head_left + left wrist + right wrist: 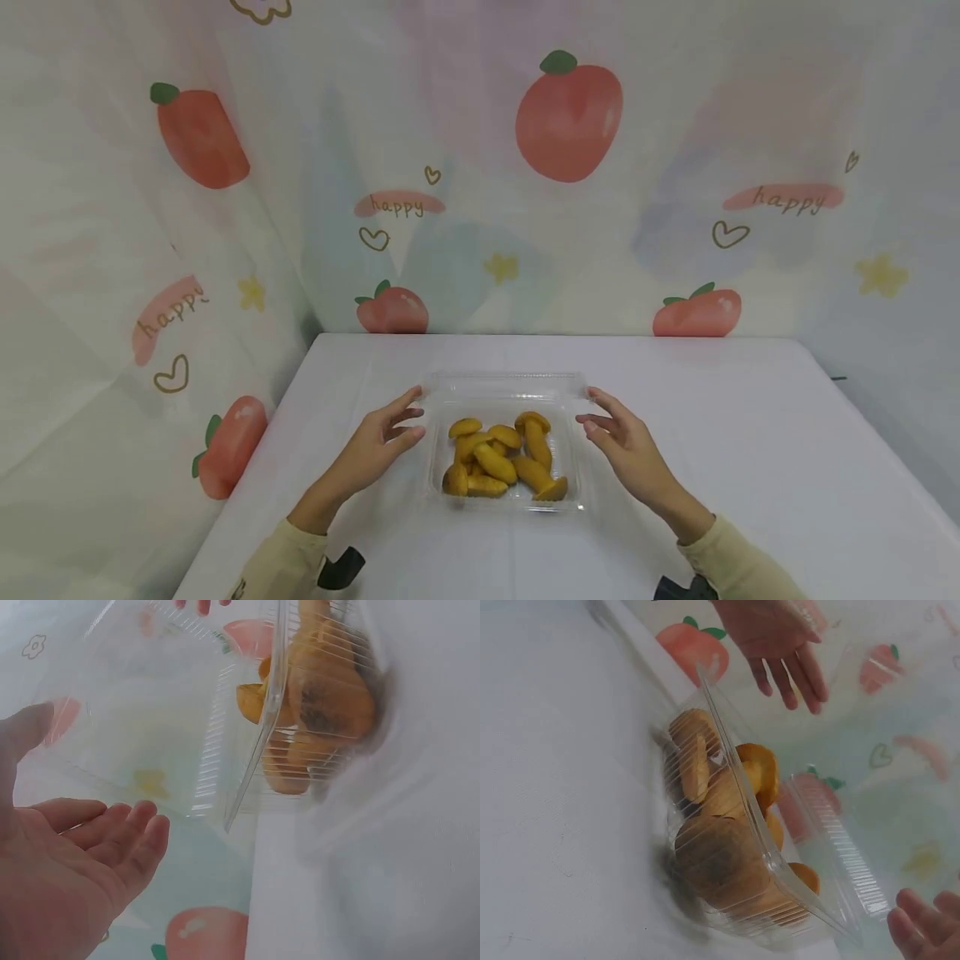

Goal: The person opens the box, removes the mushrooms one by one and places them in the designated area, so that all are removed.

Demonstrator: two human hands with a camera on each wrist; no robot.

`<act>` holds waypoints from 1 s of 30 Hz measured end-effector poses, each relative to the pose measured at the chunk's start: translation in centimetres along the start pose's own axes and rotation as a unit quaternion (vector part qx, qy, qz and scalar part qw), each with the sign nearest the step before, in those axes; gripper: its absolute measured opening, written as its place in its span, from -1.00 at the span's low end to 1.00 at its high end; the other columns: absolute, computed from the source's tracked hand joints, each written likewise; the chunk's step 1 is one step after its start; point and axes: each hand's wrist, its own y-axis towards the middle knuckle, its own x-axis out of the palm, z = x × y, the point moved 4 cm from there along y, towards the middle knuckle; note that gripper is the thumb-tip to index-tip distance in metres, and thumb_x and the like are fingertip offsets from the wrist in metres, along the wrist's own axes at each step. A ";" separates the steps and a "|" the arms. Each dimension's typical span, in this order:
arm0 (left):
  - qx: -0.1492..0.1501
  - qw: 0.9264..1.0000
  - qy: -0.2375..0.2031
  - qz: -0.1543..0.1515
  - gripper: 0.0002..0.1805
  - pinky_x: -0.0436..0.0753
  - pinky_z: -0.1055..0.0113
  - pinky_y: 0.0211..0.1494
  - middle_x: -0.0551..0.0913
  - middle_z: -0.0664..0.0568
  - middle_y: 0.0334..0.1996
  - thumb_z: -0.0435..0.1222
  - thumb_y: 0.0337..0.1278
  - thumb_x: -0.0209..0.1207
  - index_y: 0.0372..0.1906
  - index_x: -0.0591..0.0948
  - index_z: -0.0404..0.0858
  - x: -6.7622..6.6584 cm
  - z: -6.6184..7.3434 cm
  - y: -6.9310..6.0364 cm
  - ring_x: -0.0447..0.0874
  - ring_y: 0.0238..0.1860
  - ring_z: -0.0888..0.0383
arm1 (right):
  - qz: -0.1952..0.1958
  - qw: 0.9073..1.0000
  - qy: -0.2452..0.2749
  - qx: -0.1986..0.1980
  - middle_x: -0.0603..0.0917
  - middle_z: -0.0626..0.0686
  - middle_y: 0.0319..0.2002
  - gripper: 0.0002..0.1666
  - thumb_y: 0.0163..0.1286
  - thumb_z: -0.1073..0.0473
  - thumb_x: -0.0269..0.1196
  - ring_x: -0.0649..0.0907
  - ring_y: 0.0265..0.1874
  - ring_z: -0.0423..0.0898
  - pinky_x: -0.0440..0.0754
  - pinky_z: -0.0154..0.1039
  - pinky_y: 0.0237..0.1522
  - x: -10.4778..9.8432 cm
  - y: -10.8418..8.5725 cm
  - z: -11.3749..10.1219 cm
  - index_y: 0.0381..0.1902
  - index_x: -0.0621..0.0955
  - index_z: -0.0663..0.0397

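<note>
A clear plastic clamshell box (pixel 572 492) sits on the table with its hinged lid (pixel 510 385) raised at the far side. Several yellow-brown mushrooms (pixel 493 461) lie inside, some overlapping. On the box's left is my left hand (pixel 375 446), fingers extended and thumb apart, fingertips close to the lid's left edge. My right hand (pixel 628 450) mirrors it on the other side, its fingertips by the lid's right edge. Neither hand grips anything. In the left wrist view the left fingers (pixel 142 847) stand beside the lid; whether any fingertip touches it I cannot tell.
A white-covered table (pixel 750 433) spreads around the box. Behind it and to the left hangs a pale curtain (pixel 480 125) printed with red fruit, hearts and stars. Black wrist mounts (pixel 342 568) sit at both sleeves.
</note>
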 end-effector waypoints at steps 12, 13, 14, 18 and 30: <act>0.024 0.999 -0.033 -0.013 -0.35 0.43 -0.30 0.39 0.10 -0.29 0.59 -0.40 0.51 0.00 0.59 0.12 -0.35 -0.1 -0.9 0.5 0.30 0.45 -0.39 | 0.007 1.000 -0.011 0.001 0.29 0.49 0.45 -0.31 0.53 0.33 0.12 0.54 0.20 -0.44 0.50 -0.66 0.10 -0.4 0.7 -0.6 0.50 0.20 0.45; 0.025 0.999 -0.030 -0.013 -0.32 0.42 -0.32 0.39 0.08 -0.27 0.61 -0.38 0.50 0.03 0.60 0.10 -0.31 -0.1 -1.0 0.6 0.28 0.47 -0.40 | 0.003 1.000 -0.017 0.004 0.27 0.47 0.47 -0.29 0.53 0.31 0.13 0.55 0.27 -0.31 0.50 -0.64 0.12 -0.4 0.8 -0.5 0.52 0.19 0.43; 0.026 0.999 -0.029 -0.014 -0.28 0.40 -0.34 0.39 0.05 -0.26 0.62 -0.36 0.49 0.06 0.61 0.07 -0.27 -0.1 -1.0 0.8 0.25 0.48 -0.41 | -0.002 1.000 -0.021 0.006 0.25 0.46 0.49 -0.27 0.53 0.30 0.14 0.54 0.34 -0.14 0.56 -0.53 0.18 -0.5 1.0 -0.4 0.53 0.17 0.41; 0.006 0.999 -0.025 -0.025 -0.14 0.28 -0.37 0.46 -0.08 -0.19 0.65 -0.29 0.45 0.13 0.66 -0.06 -0.08 0.1 -1.7 1.5 0.08 0.56 -0.42 | -0.029 0.999 -0.035 0.016 0.10 0.38 0.58 -0.17 0.53 0.25 0.15 0.23 0.51 0.40 0.42 0.11 0.43 -0.5 1.8 0.4 0.60 0.05 0.27; -0.044 0.990 -0.131 -0.031 -0.10 0.27 -0.28 0.52 0.03 -0.20 0.62 -0.44 0.38 0.01 0.59 -0.16 0.17 1.0 -3.0 5.1 0.07 0.61 -0.26 | -0.059 0.994 0.026 0.086 0.06 0.36 0.60 -0.14 0.63 0.08 0.04 0.26 0.50 0.40 0.31 0.20 0.41 -0.4 3.8 3.4 0.66 -0.13 0.02</act>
